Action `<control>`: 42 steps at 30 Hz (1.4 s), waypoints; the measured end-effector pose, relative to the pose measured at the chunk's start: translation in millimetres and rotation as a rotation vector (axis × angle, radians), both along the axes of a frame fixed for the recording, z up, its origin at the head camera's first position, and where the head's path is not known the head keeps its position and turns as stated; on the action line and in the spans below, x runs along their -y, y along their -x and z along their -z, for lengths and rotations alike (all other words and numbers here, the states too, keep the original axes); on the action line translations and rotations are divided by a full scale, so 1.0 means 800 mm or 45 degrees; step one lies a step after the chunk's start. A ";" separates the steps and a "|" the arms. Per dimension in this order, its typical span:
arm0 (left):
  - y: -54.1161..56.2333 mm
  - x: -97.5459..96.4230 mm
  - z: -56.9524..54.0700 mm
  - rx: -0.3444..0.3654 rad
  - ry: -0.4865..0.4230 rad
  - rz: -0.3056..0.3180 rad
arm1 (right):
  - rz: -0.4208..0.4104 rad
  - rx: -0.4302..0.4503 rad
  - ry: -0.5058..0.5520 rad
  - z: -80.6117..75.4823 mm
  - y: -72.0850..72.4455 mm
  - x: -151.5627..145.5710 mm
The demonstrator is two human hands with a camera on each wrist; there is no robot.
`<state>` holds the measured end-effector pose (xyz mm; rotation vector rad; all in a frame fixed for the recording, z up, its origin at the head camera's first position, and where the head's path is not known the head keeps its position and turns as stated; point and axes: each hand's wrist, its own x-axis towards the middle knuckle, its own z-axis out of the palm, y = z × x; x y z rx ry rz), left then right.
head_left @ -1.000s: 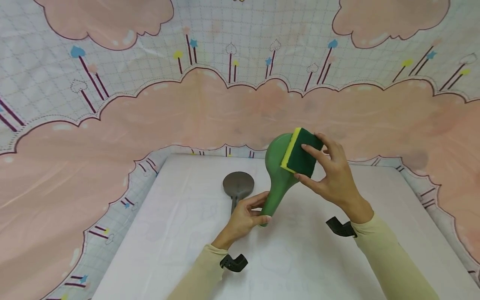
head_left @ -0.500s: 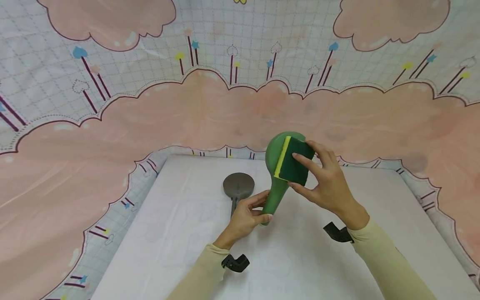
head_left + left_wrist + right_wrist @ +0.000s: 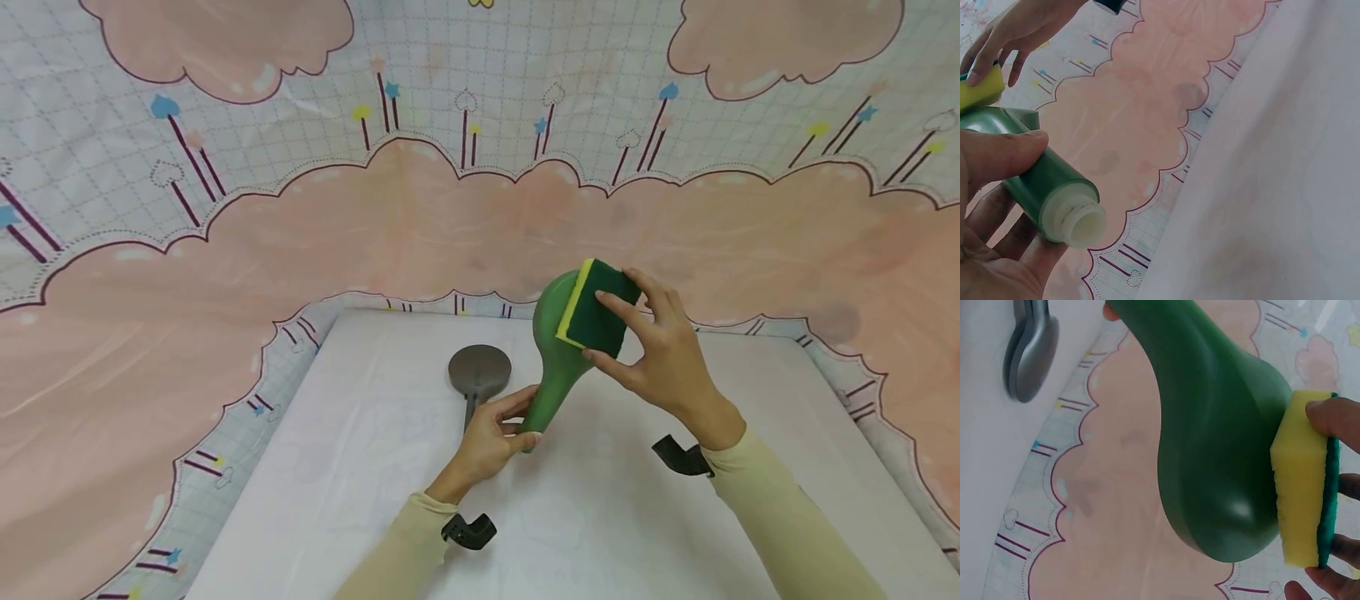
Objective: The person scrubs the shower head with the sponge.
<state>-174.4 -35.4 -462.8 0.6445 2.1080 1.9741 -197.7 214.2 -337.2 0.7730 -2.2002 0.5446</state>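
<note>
My left hand [image 3: 487, 437] grips the handle of a green handheld shower head [image 3: 551, 333], holding it tilted above the table. Its pale threaded end [image 3: 1084, 225] sticks out past the thumb in the left wrist view. A sponge [image 3: 606, 307], yellow with a dark green scouring side, is pinched at its edges by my right hand [image 3: 667, 358]. The sponge's yellow face lies against the rounded outside of the head, as the right wrist view shows.
A grey shower head [image 3: 480, 371] lies on the white table [image 3: 360, 500] behind my left hand, its handle partly hidden. Cloth with printed pink clouds [image 3: 480, 225] surrounds the table's back and sides. A black strap piece [image 3: 468, 531] hangs at the left wrist.
The sponge slid down and left along the green shower head, then back up and right to about where it started. My left hand has barely moved.
</note>
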 end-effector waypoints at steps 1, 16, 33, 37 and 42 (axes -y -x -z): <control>0.000 0.000 0.000 -0.003 0.000 0.000 | 0.006 0.009 0.006 -0.001 0.001 0.000; -0.014 -0.001 -0.029 -0.040 0.021 -0.006 | 0.015 0.000 -0.083 -0.001 -0.002 0.012; -0.002 0.001 -0.004 -0.035 -0.078 0.010 | 0.043 -0.041 -0.085 -0.005 0.011 0.010; -0.003 0.002 -0.004 -0.044 -0.117 0.028 | 0.056 -0.032 -0.084 -0.002 0.012 0.009; -0.002 0.005 -0.009 -0.008 -0.142 0.045 | 0.058 -0.049 -0.143 0.004 0.009 0.014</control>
